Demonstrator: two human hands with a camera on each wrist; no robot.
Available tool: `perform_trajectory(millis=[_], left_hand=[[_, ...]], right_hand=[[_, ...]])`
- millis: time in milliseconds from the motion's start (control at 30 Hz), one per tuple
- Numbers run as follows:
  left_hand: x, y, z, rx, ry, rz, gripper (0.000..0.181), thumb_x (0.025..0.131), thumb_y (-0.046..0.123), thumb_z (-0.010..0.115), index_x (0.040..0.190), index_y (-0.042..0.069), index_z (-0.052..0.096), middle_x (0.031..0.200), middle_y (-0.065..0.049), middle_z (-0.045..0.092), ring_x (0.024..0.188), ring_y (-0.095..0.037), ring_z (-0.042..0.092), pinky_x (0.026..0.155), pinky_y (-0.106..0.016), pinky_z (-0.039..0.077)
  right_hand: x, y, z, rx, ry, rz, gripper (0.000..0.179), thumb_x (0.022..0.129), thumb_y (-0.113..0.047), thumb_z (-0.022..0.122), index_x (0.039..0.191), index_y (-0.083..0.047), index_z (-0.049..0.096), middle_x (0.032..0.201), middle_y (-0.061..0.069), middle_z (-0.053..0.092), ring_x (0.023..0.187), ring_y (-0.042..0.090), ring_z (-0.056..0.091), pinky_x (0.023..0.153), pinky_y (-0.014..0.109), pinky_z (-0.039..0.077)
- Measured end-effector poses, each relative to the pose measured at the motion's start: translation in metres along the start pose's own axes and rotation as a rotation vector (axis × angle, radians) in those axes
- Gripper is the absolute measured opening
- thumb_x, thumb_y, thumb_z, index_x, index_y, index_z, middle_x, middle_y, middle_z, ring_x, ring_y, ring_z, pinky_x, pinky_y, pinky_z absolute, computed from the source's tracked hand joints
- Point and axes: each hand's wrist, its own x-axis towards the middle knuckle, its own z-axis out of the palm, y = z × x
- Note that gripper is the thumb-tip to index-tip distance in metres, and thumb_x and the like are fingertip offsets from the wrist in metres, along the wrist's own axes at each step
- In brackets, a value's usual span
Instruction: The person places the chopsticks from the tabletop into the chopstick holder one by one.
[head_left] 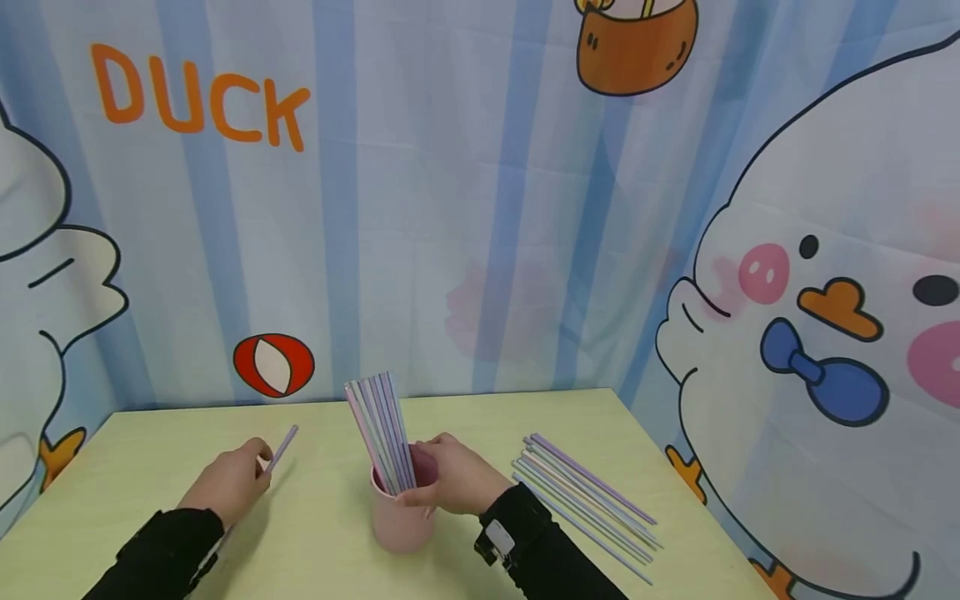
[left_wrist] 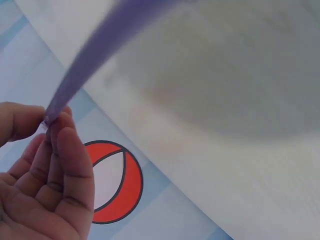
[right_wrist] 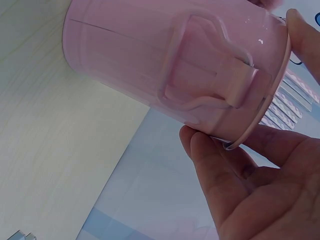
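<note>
My left hand [head_left: 231, 481] pinches one purple straw [head_left: 283, 447] between thumb and fingertips, over the left part of the table. In the left wrist view the straw [left_wrist: 85, 67] runs blurred across the top, close to the camera. With thumb and fingers, my right hand [head_left: 462, 477] grips the rim of a pink metal pail [head_left: 402, 530]. A bunch of pastel straws [head_left: 378, 429] leans to the left inside the pail. The right wrist view shows the pail's folded wire handle [right_wrist: 172, 60] against its side and fingertips [right_wrist: 202, 145] at its rim.
Several loose straws [head_left: 585, 504] lie side by side on the pale yellow table [head_left: 322, 475], right of the pail. Behind the table hangs a blue-striped curtain [head_left: 420, 208] printed with ducks and a red-and-white ball [head_left: 300, 367].
</note>
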Motion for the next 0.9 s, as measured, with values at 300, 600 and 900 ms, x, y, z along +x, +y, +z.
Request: perform_trajectory(millis=[300,600,900], left_hand=[[0.001,0.022,-0.034,-0.153,0.138,0.036,0.049,0.095,0.007,0.061,0.136,-0.013,0.042,0.091,-0.017,0.065,0.07,-0.024,0.059,0.07,-0.047,0.06],[-0.001,0.058,-0.068,-0.276,0.278,0.094,0.038,0.098,0.011,0.057,0.129,-0.009,0.046,0.108,-0.026,0.064,0.092,-0.039,0.063,0.08,-0.055,0.057],[-0.007,0.093,-0.086,-0.365,0.394,0.17,0.035,0.1,0.017,0.053,0.125,-0.006,0.046,0.108,-0.023,0.062,0.093,-0.037,0.062,0.077,-0.056,0.056]], right_hand=[[0.0,0.001,0.001,-0.02,0.006,-0.023,0.073,0.077,-0.049,0.077,0.139,-0.016,0.058,0.121,0.005,0.06,0.111,0.019,0.054,0.1,0.042,0.048],[-0.002,-0.001,0.0,-0.007,0.005,-0.016,0.073,0.077,-0.048,0.077,0.139,-0.015,0.057,0.121,0.006,0.059,0.111,0.019,0.055,0.1,0.042,0.048],[0.0,0.001,0.001,-0.007,0.008,-0.004,0.077,0.077,-0.049,0.077,0.141,-0.013,0.056,0.122,0.007,0.058,0.109,0.019,0.056,0.099,0.041,0.048]])
